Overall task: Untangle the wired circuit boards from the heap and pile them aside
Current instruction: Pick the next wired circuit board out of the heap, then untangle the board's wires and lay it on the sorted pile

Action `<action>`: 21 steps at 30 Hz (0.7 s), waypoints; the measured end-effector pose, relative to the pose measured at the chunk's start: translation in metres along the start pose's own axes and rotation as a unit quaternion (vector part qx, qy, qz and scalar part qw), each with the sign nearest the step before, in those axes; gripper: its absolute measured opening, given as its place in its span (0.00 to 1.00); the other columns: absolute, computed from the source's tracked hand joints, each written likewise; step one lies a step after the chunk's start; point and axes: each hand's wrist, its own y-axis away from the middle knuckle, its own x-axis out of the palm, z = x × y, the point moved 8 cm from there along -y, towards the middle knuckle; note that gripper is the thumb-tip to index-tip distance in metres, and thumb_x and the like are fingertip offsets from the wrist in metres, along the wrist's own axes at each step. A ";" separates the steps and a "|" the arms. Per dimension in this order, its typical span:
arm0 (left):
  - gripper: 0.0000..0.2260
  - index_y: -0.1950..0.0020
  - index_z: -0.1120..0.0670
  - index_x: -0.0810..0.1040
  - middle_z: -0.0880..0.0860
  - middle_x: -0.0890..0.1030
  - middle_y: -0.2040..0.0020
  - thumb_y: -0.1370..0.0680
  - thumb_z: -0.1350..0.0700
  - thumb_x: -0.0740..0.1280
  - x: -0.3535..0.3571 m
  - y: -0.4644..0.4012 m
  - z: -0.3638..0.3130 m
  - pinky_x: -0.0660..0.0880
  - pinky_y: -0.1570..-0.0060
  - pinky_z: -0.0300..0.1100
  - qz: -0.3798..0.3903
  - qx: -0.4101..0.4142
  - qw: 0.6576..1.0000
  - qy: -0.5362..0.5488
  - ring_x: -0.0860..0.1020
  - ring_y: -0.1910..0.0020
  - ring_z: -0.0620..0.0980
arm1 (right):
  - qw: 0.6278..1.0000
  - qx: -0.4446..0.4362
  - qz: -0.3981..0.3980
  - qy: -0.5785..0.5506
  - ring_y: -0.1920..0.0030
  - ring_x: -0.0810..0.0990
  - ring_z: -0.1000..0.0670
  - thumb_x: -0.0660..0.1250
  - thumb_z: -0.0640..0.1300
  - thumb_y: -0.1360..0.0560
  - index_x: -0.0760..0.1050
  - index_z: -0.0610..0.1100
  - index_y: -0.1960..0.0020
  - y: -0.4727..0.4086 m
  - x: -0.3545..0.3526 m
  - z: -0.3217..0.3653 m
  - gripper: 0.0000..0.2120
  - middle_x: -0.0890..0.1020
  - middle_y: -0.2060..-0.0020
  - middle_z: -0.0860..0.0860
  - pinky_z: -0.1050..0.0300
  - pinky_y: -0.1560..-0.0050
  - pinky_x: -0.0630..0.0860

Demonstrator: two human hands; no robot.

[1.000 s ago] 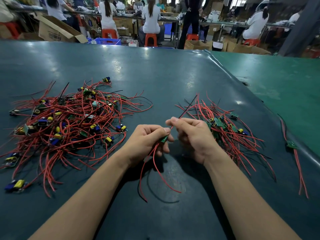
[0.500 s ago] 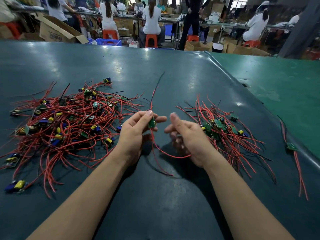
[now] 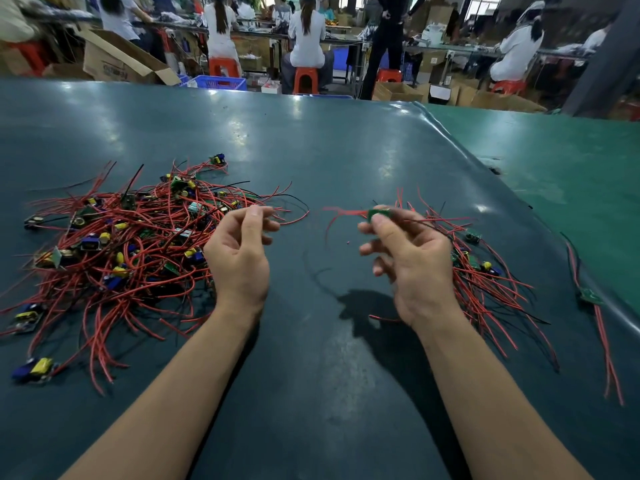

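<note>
A tangled heap (image 3: 131, 244) of small circuit boards with red and black wires lies on the left of the dark table (image 3: 311, 150). A smaller sorted pile (image 3: 485, 271) lies on the right. My right hand (image 3: 408, 258) pinches one green circuit board (image 3: 379, 213) between thumb and fingers, above the table and just left of the sorted pile; its red wires trail out blurred to the left. My left hand (image 3: 242, 251) hovers at the heap's right edge with loosely curled fingers, holding nothing that I can see.
A single wired board (image 3: 590, 296) lies apart at the table's right edge, where a lighter green surface (image 3: 554, 168) begins. Beyond the table's far edge are seated people, red stools, cardboard boxes and a blue crate (image 3: 218, 83).
The board passed from my left hand to my right hand, which carried it rightward toward the sorted pile. My left hand let go and moved left toward the heap.
</note>
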 end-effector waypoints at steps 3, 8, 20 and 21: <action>0.08 0.53 0.60 0.79 0.51 0.80 0.63 0.18 0.61 0.61 0.004 0.005 -0.006 0.71 0.65 0.33 0.011 0.038 0.999 -0.033 0.76 0.67 0.39 | 0.988 -0.069 -0.121 -0.069 0.72 0.81 0.51 0.67 0.34 0.23 0.75 0.41 0.50 -0.001 -0.022 0.012 0.04 0.85 0.63 0.47 0.64 0.78 0.69; 0.07 0.53 0.58 0.80 0.49 0.80 0.66 0.18 0.59 0.63 0.008 0.006 -0.004 0.71 0.65 0.37 0.030 0.041 0.995 -0.083 0.75 0.67 0.43 | 0.939 0.079 -0.257 -0.213 0.68 0.85 0.50 0.67 0.34 0.23 0.75 0.35 0.46 0.006 -0.045 -0.021 0.06 0.83 0.49 0.42 0.66 0.73 0.76; 0.16 0.41 0.56 0.79 0.58 0.77 0.40 0.23 0.48 0.65 -0.017 -0.012 0.006 0.65 0.41 0.53 0.034 0.081 0.740 -0.667 0.70 0.39 0.60 | 0.988 0.122 -0.088 0.027 0.79 0.72 0.53 0.67 0.38 0.22 0.76 0.42 0.56 0.005 -0.012 -0.034 0.04 0.81 0.72 0.49 0.64 0.79 0.66; 0.15 0.42 0.56 0.80 0.58 0.78 0.42 0.23 0.48 0.64 -0.016 -0.013 0.007 0.65 0.42 0.53 0.039 0.080 0.731 -0.677 0.72 0.40 0.60 | 0.989 0.123 -0.079 0.037 0.78 0.72 0.53 0.67 0.38 0.22 0.77 0.41 0.55 0.005 -0.010 -0.034 0.04 0.81 0.72 0.49 0.64 0.79 0.66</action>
